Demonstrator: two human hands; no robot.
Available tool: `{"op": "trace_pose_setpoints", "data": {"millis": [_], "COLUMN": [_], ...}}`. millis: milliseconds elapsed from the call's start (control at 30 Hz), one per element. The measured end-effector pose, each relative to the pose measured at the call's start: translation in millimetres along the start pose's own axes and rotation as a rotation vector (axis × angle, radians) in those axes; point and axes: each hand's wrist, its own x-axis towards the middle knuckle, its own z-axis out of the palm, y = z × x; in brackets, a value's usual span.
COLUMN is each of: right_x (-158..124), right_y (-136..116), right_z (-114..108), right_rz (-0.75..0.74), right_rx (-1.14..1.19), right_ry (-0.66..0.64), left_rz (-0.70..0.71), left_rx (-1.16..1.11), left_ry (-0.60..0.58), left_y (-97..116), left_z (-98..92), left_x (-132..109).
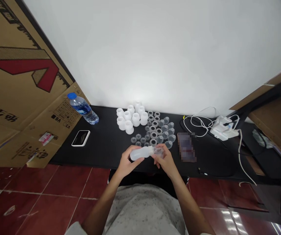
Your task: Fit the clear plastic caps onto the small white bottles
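Note:
My left hand (125,164) is wrapped round a translucent white squeeze bottle (140,153), which lies on its side above the table's front edge. At its neck end, my right hand (167,160) has its fingers closed on a clear domed cap (158,151); whether the cap is seated on the neck I cannot tell. Just beyond my hands lie several small clear round pieces (138,137), several translucent rings (153,135) and several clear domed caps (164,135). Behind and to their left stands a group of white, wide-necked bottles (136,119).
At the left are a water bottle (84,109), a white-framed device (81,138) and large cardboard boxes (15,107). A blurred-out phone-like object (186,147) lies at the right, with a white power strip (223,128) and loose cables beyond it. A white wall (160,58) rises behind the black table (101,147).

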Motion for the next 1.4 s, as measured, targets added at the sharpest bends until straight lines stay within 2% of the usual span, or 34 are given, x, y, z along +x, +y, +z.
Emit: {"op": "trace_pose_setpoints", "data": {"millis": [100, 367, 500, 667, 967, 1067, 1167, 1267, 1400], "right_x": [3.4, 2.1, 1.5, 0.8, 4.9, 3.8, -0.5, -6.0, -10.1], "right_y": [-1.7, 3.3, 2.0, -4.6, 7.8, 13.9, 15.5, 12.9, 7.5], "right_z": [3.5, 8.9, 7.9, 4.7, 3.7, 1.0, -2.8, -7.2, -13.3], "right_rz": [0.019, 0.011, 0.004, -0.006, 0.012, 0.043, 0.095, 0.056, -0.013], "right_rx": [-0.064, -0.085, -0.076, -0.085, -0.088, 0.011, 0.295, 0.495, 0.461], "right_ry": [-0.067, -0.074, -0.079, -0.16, -0.072, -0.126, -0.165, -0.093, 0.097], "left_rz": [-0.016, -0.018, 0.018, 0.088, 0.077, 0.051, 0.025, 0.001, 0.022], "left_rx": [0.002, 0.028, 0.063, 0.082, 0.085, 0.085, 0.063, 0.019, -0.038], "left_ry": [-0.011, -0.024, -0.005, 0.007, 0.0, 0.013, 0.037, 0.084, 0.108], "left_y": [0.2, -0.1, 1.2, 1.5, 0.8, -3.3, -7.3, -8.1, -5.6], "left_z": [-0.7, -0.5, 1.8, 3.9, 2.9, 2.5, 2.0, 1.2, 0.8], "left_x": [0.0, -0.3, 0.5, -0.3, 0.3, -2.6, -5.4, -5.7, -3.1]}}
